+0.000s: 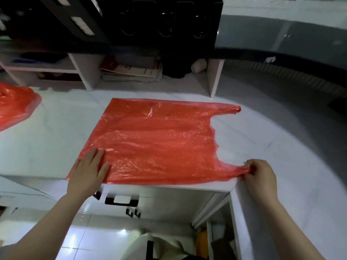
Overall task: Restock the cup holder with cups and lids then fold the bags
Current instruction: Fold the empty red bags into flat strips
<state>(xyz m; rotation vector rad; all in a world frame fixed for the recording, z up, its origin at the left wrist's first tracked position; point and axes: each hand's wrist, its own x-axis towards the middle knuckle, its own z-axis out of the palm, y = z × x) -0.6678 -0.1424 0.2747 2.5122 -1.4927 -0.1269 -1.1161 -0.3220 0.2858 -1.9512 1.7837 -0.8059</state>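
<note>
Red bag lies spread flat on the white counter, its near edge at the counter's front edge. Left hand presses the bag's near left corner with straight fingers. Right hand pinches the near handle, fingers curled round it. Second red bag lies at far left.

A red plastic bag, thin and translucent, was spread flat on the white counter, its closed bottom turned left and its two handles turned right. The far handle was laid loose; the near one was bunched at the counter's front edge. A second red bag was seen crumpled at far left.
</note>
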